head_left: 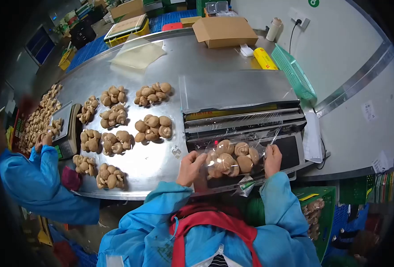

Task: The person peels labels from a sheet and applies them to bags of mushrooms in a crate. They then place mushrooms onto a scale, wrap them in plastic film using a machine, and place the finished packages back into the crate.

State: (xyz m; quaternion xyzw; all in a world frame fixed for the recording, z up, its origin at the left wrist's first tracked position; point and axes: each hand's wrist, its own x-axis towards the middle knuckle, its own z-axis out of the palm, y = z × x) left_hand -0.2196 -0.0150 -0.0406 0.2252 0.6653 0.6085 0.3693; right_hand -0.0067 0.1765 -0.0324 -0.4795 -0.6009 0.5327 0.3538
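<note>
A pack of brown mushrooms (232, 158) under clear plastic film sits in front of me, over the front part of the film wrapping machine (246, 127). My left hand (191, 168) is closed on the film at the pack's left end. On the opposite end my right hand (272, 160) pinches the film, which stretches up from there toward the machine's bar. Whether a tray lies beneath the mushrooms is hard to make out through the shine. A small printed packet (247, 187) hangs near the pack's front edge.
Several mushroom piles (152, 129) stand left on the steel table (157, 169). A co-worker's hands (43, 141) are at a scale (66, 129) beside a mushroom heap (39, 118). Behind are a cardboard box (226, 33), a yellow film roll (264, 58) and a green basket (295, 73).
</note>
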